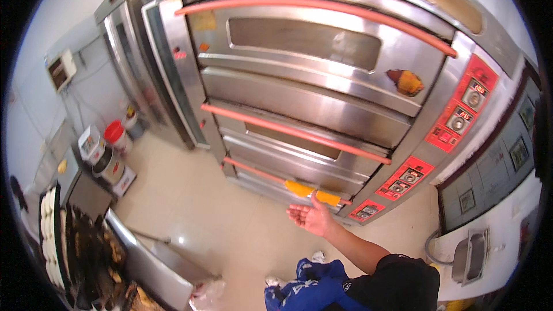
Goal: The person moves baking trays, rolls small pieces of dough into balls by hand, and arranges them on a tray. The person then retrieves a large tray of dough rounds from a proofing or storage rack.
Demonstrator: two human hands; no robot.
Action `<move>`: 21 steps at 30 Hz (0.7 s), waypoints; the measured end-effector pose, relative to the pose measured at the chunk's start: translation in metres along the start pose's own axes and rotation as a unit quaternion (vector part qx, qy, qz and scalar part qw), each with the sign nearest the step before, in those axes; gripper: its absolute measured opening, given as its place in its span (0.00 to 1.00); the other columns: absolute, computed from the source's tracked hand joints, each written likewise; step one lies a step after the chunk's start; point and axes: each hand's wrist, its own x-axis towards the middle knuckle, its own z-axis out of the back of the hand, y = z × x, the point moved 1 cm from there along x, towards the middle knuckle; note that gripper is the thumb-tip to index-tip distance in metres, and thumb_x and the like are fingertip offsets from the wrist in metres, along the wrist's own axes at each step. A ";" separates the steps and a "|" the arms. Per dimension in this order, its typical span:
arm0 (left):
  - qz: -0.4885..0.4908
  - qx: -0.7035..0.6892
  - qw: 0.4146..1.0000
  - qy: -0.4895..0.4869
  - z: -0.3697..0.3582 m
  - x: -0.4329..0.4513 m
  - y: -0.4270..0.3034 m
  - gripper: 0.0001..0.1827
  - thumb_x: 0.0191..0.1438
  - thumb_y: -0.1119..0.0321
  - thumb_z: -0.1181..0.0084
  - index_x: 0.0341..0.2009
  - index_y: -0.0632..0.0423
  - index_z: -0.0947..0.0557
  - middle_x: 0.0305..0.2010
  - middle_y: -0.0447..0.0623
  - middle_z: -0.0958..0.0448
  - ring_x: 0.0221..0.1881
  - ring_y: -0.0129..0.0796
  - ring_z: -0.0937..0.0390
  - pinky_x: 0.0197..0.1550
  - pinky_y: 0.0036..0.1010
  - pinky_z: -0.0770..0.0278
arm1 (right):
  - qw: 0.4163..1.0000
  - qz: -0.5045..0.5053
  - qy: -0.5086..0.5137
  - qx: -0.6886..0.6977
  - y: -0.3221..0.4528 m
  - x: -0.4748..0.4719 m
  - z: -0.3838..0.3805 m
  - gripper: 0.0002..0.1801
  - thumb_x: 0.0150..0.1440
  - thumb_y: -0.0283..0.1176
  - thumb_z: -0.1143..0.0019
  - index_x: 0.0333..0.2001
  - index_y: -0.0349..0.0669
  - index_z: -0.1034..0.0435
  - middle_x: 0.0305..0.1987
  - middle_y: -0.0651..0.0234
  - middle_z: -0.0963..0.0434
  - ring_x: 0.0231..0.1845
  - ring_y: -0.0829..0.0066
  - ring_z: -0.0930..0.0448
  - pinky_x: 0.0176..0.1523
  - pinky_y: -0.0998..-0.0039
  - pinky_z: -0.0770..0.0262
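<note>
My right hand (312, 218) is held out in the air with its palm turned up towards me and the thumb apart from the fingers. Nothing lies in it. In the view it appears just below two orange-yellow cloths (299, 188) hung over the lowest red handle of a stainless steel deck oven (302, 88). Whether the fingers touch the cloth cannot be told. The oven doors look closed, and red control panels (447, 131) with lit displays run down its right side. My left hand is out of view.
At lower left, a tray (52, 233) holds pale dough pieces beside dark, blurred trays and a metal table (149, 259). Behind stand a mixer-like machine (108, 162), a red bucket (116, 131) and a steel cabinet (138, 60). A steel sink (471, 259) is at right.
</note>
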 end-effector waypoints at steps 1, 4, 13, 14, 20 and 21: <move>-0.006 0.003 1.000 0.004 -0.002 0.008 -0.010 0.46 0.62 0.33 0.51 0.74 0.49 0.40 0.75 0.59 0.39 0.73 0.52 0.39 0.70 0.46 0.37 | 1.000 0.006 -0.015 -0.007 0.000 -0.001 -0.003 0.48 0.64 0.68 0.60 0.62 0.30 0.32 0.61 0.53 0.24 0.60 0.62 0.24 0.63 0.64 0.29; -0.002 0.003 1.000 0.003 -0.006 0.032 -0.035 0.46 0.61 0.33 0.50 0.74 0.48 0.41 0.75 0.58 0.39 0.73 0.52 0.39 0.70 0.46 0.36 | 0.997 0.020 -0.034 -0.065 0.008 -0.002 -0.010 0.43 0.65 0.65 0.58 0.58 0.31 0.29 0.55 0.57 0.20 0.55 0.66 0.21 0.59 0.67 0.26; 0.217 -0.163 0.958 -0.089 0.075 -0.063 0.142 0.47 0.60 0.31 0.50 0.75 0.45 0.41 0.74 0.58 0.38 0.72 0.53 0.37 0.68 0.48 0.33 | 0.957 0.174 0.040 -0.227 0.135 -0.052 -0.042 0.25 0.70 0.49 0.55 0.52 0.38 0.26 0.45 0.67 0.20 0.44 0.74 0.23 0.50 0.72 0.27; 0.247 -0.198 0.943 -0.102 0.078 -0.086 0.177 0.47 0.60 0.31 0.49 0.75 0.45 0.41 0.74 0.58 0.38 0.72 0.53 0.37 0.68 0.48 0.32 | 0.960 0.196 0.019 -0.201 0.143 -0.065 -0.041 0.24 0.70 0.48 0.54 0.52 0.38 0.26 0.45 0.67 0.21 0.43 0.74 0.23 0.49 0.73 0.27; 0.209 -0.170 0.939 -0.215 0.053 -0.107 0.195 0.51 0.61 0.38 0.44 0.72 0.67 0.42 0.72 0.69 0.38 0.73 0.58 0.39 0.71 0.45 0.37 | 0.973 0.113 -0.067 -0.191 0.130 -0.069 -0.004 0.23 0.70 0.48 0.51 0.53 0.38 0.25 0.44 0.68 0.19 0.42 0.77 0.21 0.46 0.73 0.23; 0.207 -0.156 0.940 -0.224 0.049 -0.114 0.189 0.51 0.61 0.38 0.44 0.71 0.67 0.42 0.72 0.69 0.38 0.73 0.58 0.39 0.71 0.44 0.37 | 0.974 0.065 -0.099 -0.191 0.121 -0.065 0.008 0.23 0.69 0.47 0.50 0.53 0.39 0.25 0.45 0.68 0.19 0.42 0.76 0.21 0.45 0.73 0.22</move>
